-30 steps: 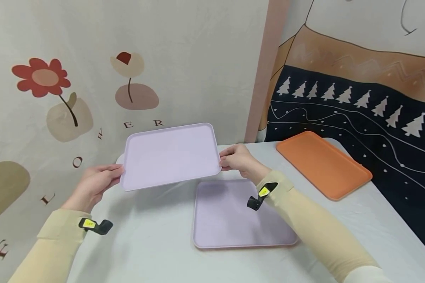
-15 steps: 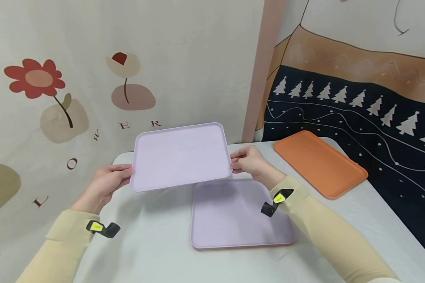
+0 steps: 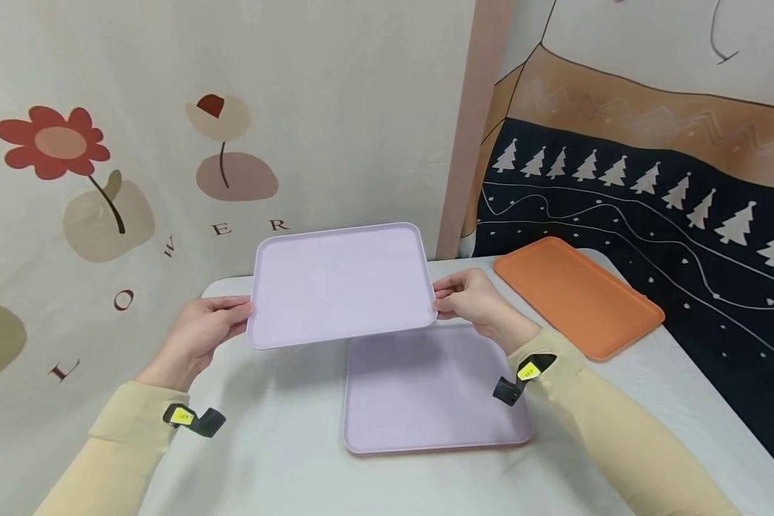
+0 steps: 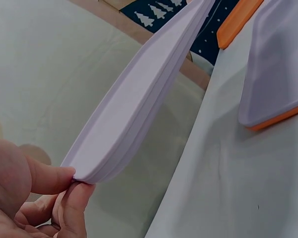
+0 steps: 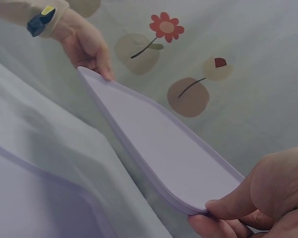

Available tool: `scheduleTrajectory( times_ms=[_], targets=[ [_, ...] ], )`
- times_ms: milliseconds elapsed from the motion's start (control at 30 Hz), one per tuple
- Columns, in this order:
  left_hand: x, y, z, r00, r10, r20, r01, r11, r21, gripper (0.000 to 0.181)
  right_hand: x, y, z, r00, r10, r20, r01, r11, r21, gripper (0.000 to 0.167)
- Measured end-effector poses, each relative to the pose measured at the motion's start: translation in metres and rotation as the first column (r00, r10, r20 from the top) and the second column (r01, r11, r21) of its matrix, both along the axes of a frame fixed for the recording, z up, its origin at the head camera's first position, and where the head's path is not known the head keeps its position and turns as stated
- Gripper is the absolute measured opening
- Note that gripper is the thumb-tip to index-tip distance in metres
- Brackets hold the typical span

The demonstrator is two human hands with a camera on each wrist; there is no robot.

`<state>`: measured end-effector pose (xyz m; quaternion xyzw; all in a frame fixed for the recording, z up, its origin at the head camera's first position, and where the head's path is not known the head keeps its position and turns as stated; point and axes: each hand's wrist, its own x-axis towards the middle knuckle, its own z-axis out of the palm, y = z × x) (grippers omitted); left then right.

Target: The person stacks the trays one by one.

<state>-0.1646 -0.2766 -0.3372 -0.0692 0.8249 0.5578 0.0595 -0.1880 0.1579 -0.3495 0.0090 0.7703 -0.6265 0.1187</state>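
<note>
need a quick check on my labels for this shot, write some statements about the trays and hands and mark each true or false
1. The left hand and right hand hold the raised lilac tray at opposite ends. True.
2. The raised lilac tray rests on the table. False: it is held up off the table.
3. An orange tray lies at the table's right side. True.
4. Nothing orange shows under the lower lilac tray. False: the left wrist view shows an orange edge beneath it.
5. A red flower is printed on the backdrop. True.
</note>
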Motion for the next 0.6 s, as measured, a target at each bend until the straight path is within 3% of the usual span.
scheduleTrajectory(
  times_ms=[300, 600],
  targets=[
    [0.003, 0.020, 0.004, 0.999, -0.028, -0.042, 0.029, 1.000, 0.011, 0.052, 0.012, 0.022, 0.006, 1.000, -0.002, -0.005, 0.002, 1.000, 0.014, 0.036],
    [0.003, 0.037, 0.002, 0.998, -0.044, -0.039, 0.044, 0.999, 0.002, 0.048, 0.022, 0.042, 0.005, 1.000, -0.001, -0.014, 0.001, 1.000, 0.009, 0.038]
  ],
)
